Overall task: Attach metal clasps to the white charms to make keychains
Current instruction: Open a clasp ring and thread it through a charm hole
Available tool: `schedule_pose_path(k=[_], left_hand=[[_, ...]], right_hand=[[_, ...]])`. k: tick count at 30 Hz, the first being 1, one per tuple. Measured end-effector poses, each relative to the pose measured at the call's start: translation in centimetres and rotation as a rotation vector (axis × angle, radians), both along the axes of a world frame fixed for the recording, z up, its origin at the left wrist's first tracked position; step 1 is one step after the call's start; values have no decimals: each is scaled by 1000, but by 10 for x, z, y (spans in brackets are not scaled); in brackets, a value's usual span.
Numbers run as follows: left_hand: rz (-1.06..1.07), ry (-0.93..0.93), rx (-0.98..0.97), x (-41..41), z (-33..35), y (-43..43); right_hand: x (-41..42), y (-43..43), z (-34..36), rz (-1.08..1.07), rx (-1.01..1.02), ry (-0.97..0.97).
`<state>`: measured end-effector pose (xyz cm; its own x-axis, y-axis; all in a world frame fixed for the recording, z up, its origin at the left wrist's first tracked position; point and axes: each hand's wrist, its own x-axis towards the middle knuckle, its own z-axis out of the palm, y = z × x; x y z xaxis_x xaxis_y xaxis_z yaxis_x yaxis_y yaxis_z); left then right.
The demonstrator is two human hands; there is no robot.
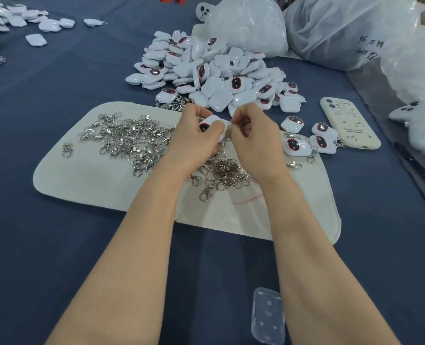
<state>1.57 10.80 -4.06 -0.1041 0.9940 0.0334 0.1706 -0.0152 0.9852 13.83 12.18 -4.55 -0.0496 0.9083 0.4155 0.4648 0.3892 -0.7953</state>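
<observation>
Cradles a white charm (212, 122) in the curled left grip (194, 135) at frame centre; pinches its right edge with the right grip (252, 135); clasp there or not, cannot tell. Probably light, hard, glossy, slippery: best held by flat faces. Tangled metal clasps (131, 140) just left, charm heap (219, 75) above.

Glossy white plastic charms (214, 70), shiny metal clasps (129, 138), matt pale mat (87, 178), dark blue cloth (44, 232).

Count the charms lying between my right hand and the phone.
4 charms: back left, back right by the phone, front left at the edge of the mat, front right. None looks hidden.
</observation>
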Motion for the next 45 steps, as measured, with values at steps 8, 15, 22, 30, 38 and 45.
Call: schedule_pose_path(k=[8, 15, 22, 30, 38, 45], left_hand=[[48, -36, 4, -2, 0, 0], [6, 11, 5, 0, -1, 0], [-1, 15, 9, -2, 0, 0], [7, 3, -31, -1, -3, 0], [-8, -8, -1, -1, -2, 1], [-30, 10, 14, -2, -5, 1]], right_hand=[[6, 2, -2, -69, 7, -44], [0, 1, -4, -18, -5, -55], [1, 0, -3, -8, -4, -47], [-1, -1, -1, -24, -16, -33], [-2, -1, -3, -26, -53, -54], [-1, -2, -2, -10, -66, -63]])
